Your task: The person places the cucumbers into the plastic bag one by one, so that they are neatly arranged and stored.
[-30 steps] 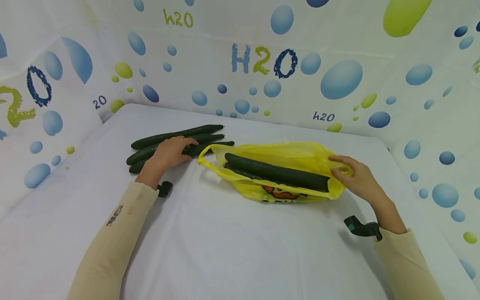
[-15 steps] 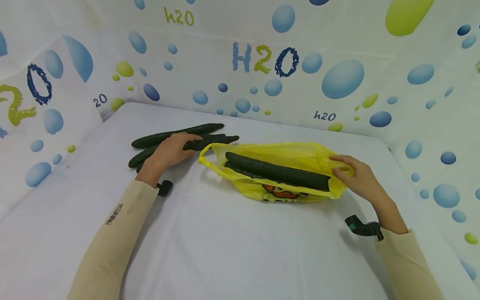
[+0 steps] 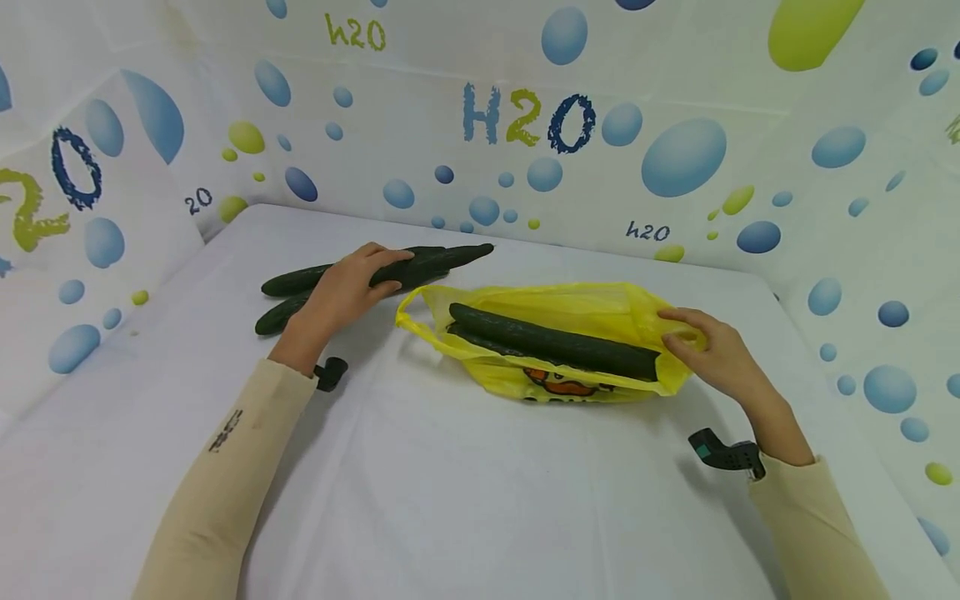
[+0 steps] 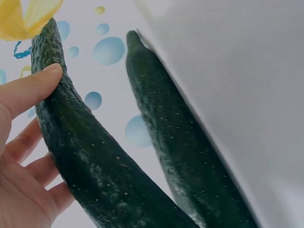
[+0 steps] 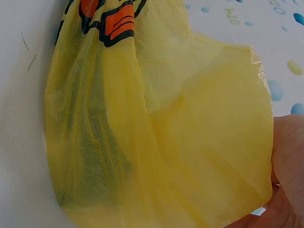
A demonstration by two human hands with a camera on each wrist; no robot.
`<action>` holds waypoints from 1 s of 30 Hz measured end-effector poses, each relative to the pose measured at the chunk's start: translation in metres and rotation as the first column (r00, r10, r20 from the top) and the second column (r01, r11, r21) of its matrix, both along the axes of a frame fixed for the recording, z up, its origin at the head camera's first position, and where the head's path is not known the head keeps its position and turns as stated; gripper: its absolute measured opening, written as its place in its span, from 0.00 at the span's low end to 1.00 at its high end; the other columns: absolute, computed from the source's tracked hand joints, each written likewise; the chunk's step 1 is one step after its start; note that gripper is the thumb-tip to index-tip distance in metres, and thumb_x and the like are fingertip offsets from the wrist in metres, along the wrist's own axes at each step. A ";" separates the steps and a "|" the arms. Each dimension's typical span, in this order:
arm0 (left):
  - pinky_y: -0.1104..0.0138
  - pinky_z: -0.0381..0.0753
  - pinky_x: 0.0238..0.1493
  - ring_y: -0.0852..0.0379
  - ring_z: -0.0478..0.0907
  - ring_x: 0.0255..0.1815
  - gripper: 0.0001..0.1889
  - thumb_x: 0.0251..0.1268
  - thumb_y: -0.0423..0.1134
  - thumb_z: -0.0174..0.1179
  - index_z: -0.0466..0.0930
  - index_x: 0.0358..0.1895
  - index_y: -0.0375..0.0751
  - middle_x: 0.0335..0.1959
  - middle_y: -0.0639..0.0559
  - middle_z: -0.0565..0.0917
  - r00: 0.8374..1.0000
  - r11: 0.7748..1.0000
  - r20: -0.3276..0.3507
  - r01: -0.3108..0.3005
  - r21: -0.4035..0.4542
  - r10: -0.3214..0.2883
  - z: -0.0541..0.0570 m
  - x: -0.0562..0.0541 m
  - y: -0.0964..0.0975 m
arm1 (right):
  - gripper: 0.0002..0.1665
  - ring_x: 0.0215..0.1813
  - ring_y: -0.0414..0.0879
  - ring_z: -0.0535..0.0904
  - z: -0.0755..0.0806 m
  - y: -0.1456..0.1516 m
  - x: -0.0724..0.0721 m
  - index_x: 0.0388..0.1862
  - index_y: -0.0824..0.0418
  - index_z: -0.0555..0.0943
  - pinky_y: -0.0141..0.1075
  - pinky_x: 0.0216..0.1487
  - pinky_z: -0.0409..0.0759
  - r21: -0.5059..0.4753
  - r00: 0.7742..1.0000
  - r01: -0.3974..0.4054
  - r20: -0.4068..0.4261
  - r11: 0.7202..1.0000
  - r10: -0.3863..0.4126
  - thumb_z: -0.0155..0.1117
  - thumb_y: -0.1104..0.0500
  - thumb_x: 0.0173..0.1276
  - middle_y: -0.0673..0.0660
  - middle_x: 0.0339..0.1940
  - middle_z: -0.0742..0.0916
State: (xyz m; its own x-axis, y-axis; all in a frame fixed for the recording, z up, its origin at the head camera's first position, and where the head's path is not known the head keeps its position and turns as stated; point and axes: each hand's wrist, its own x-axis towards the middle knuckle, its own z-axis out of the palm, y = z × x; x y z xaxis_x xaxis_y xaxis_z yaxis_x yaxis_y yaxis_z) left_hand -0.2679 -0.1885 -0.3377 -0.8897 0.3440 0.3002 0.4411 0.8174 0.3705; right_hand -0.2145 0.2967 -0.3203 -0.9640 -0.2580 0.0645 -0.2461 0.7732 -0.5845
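Observation:
My left hand grips a long dark green cucumber, thumb on one side and fingers on the other. The held cucumber is raised over two others: a far one and a nearer one, both on the table. One resting cucumber shows beside it in the left wrist view. My right hand pinches the right edge of an open yellow plastic bag. Inside the bag lie cucumbers, at least two. Seen from the right wrist, the bag hides most of that hand.
A white cloth covers the table. Behind it rises a white backdrop printed with blue and green drops. The bag's left handle loop points toward the left hand and the cucumber pile.
My left hand has lifted the nearest cucumber from the pile and moved it up and slightly right, its tip rising clear of the others. The right hand and bag stay in place.

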 end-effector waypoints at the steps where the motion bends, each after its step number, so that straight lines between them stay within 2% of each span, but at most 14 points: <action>1: 0.47 0.78 0.50 0.39 0.77 0.49 0.26 0.68 0.35 0.61 0.70 0.69 0.45 0.58 0.39 0.74 1.000 1.000 -0.021 0.009 0.006 -0.008 0.000 0.001 0.001 | 0.28 0.71 0.73 0.58 0.000 0.000 0.000 0.68 0.67 0.70 0.70 0.63 0.60 0.000 1.000 0.002 0.002 1.000 -0.002 0.56 0.54 0.75 0.74 0.70 0.68; 6: 0.50 0.79 0.45 0.41 0.79 0.44 0.25 0.66 0.32 0.62 0.72 0.67 0.45 0.55 0.40 0.76 0.991 0.998 -0.122 0.052 0.022 -0.049 0.003 0.002 0.005 | 0.28 0.71 0.73 0.58 -0.002 0.001 0.000 0.68 0.67 0.70 0.70 0.63 0.60 -0.005 1.000 0.003 0.004 1.000 -0.003 0.56 0.53 0.76 0.74 0.70 0.67; 13: 0.53 0.80 0.41 0.42 0.80 0.39 0.25 0.62 0.30 0.65 0.75 0.63 0.43 0.50 0.40 0.79 0.954 0.990 -0.286 0.115 0.081 -0.087 0.008 0.003 0.012 | 0.27 0.71 0.73 0.59 -0.001 0.002 0.000 0.68 0.67 0.70 0.70 0.63 0.61 0.000 1.000 -0.007 -0.017 1.000 0.007 0.56 0.55 0.75 0.74 0.70 0.68; 18: 0.53 0.81 0.41 0.42 0.80 0.38 0.25 0.61 0.30 0.66 0.77 0.62 0.43 0.49 0.40 0.79 0.937 0.986 -0.338 0.136 0.100 -0.095 0.012 0.005 0.018 | 0.28 0.71 0.73 0.58 -0.001 0.002 0.000 0.68 0.67 0.70 0.70 0.63 0.60 -0.003 1.000 -0.007 -0.014 1.000 0.007 0.56 0.55 0.75 0.74 0.70 0.68; 24: 0.53 0.80 0.40 0.42 0.80 0.37 0.25 0.59 0.29 0.67 0.77 0.62 0.43 0.48 0.39 0.80 0.901 0.978 -0.409 0.192 0.079 -0.144 0.019 0.007 0.029 | 0.27 0.71 0.73 0.59 -0.001 0.004 0.000 0.68 0.67 0.70 0.70 0.64 0.60 -0.003 1.000 -0.009 -0.020 1.000 0.009 0.56 0.55 0.75 0.74 0.70 0.68; 30: 0.53 0.80 0.41 0.42 0.80 0.37 0.25 0.58 0.29 0.67 0.78 0.61 0.43 0.48 0.39 0.80 0.883 0.975 -0.438 0.216 0.058 -0.170 0.022 0.010 0.038 | 0.27 0.71 0.71 0.59 -0.002 0.002 -0.002 0.68 0.66 0.70 0.69 0.64 0.60 -0.016 1.000 -0.002 -0.027 1.000 0.002 0.56 0.55 0.76 0.73 0.70 0.69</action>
State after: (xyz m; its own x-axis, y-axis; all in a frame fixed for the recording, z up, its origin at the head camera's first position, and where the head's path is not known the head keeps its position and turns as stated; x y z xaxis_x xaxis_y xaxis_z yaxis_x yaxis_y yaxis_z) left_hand -0.2580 -0.1503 -0.3152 -0.5858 0.4427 0.6789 0.7205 0.6680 0.1861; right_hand -0.2163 0.2991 -0.3224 -0.9613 -0.2589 0.0946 -0.2636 0.7634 -0.5898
